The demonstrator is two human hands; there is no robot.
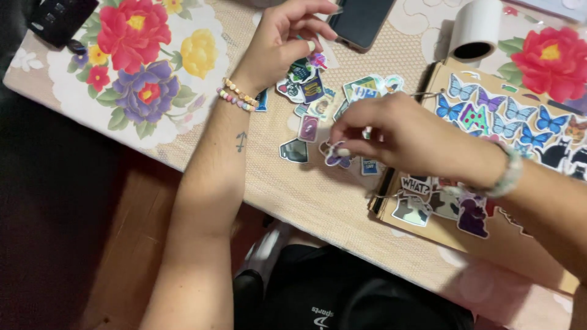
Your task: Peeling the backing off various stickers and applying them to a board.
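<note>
At frame centre, the right hand (391, 131) pinched a small purple sticker (337, 159) just above the table (306, 195). The left hand (284, 40), upper centre, gripped another sticker (317, 59) over the loose pile (318, 98).

L hand (282, 46) raised, fingers curled; R hand (391, 131) low, fingertips pinched.

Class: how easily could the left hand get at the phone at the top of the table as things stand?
Probably easily. The left hand hovers above the loose stickers, just beside the phone. Nothing lies between them, though its fingertips seem to pinch a small sticker.
</note>
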